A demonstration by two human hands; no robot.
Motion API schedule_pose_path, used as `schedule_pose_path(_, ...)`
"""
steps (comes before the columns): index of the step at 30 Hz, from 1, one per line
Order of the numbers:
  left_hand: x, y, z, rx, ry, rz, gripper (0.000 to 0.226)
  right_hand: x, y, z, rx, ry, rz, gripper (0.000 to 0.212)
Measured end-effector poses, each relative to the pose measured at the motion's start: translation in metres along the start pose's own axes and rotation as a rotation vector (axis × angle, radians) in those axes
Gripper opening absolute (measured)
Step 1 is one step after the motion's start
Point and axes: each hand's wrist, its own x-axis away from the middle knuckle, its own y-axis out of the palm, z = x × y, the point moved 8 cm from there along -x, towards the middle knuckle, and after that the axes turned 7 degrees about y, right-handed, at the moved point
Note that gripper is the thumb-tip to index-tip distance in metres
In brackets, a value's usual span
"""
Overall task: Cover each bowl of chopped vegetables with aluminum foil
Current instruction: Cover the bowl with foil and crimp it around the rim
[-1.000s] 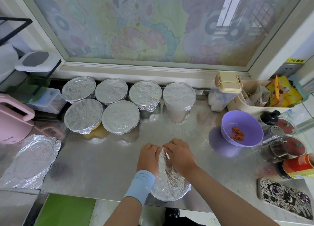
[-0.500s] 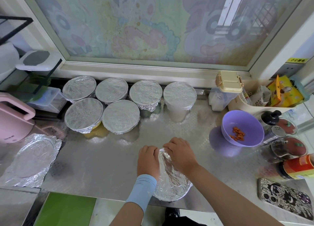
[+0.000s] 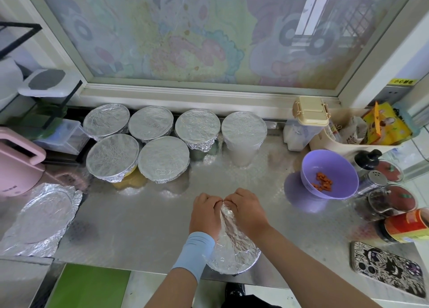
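A foil-covered bowl (image 3: 234, 254) sits at the near edge of the steel counter. My left hand (image 3: 204, 215) and my right hand (image 3: 246, 211) press side by side on the far rim of its foil, fingers curled over the edge. Several bowls capped with foil (image 3: 162, 159) stand in two rows at the back left. An uncovered purple bowl (image 3: 329, 168) with chopped orange pieces stands to the right. A loose, shaped foil sheet (image 3: 41, 217) lies at the far left.
A pink kettle (image 3: 16, 166) stands at the left edge. Jars, a shaker and a red can (image 3: 408, 225) crowd the right side, with a patterned phone (image 3: 387, 269) near the front right corner. A cream bin (image 3: 348, 138) with packets sits behind the purple bowl.
Both hands have shifted slightly along the foil's far rim, still pressing it down. The bowl has not moved.
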Motion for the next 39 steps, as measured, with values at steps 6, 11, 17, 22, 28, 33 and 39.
schedule_pose_path(6,0.010,-0.007,-0.012,-0.072,-0.074,0.042,0.023,-0.002,-0.007,-0.006,0.043,-0.029,0.077,0.007)
schedule_pose_path(11,0.004,-0.003,0.003,-0.014,0.009,0.010,0.022,-0.002,-0.003,0.004,-0.033,-0.001,0.077,0.006)
schedule_pose_path(17,-0.001,0.002,-0.003,0.068,0.013,0.021,0.014,-0.003,0.002,0.003,-0.002,-0.040,0.040,0.018)
schedule_pose_path(22,0.002,0.003,-0.004,-0.002,0.023,0.027,0.023,-0.003,0.006,0.000,-0.014,-0.032,-0.041,0.030)
schedule_pose_path(28,0.002,0.003,0.000,-0.012,0.022,0.001,0.024,-0.006,0.007,0.006,-0.046,0.004,-0.054,0.013)
schedule_pose_path(33,0.005,0.004,-0.001,0.014,0.030,0.023,0.018,-0.009,0.009,0.003,-0.029,-0.032,-0.134,0.019)
schedule_pose_path(39,0.006,0.000,0.001,-0.071,-0.036,0.037,0.021,-0.006,-0.001,0.006,-0.025,0.001,-0.078,0.014)
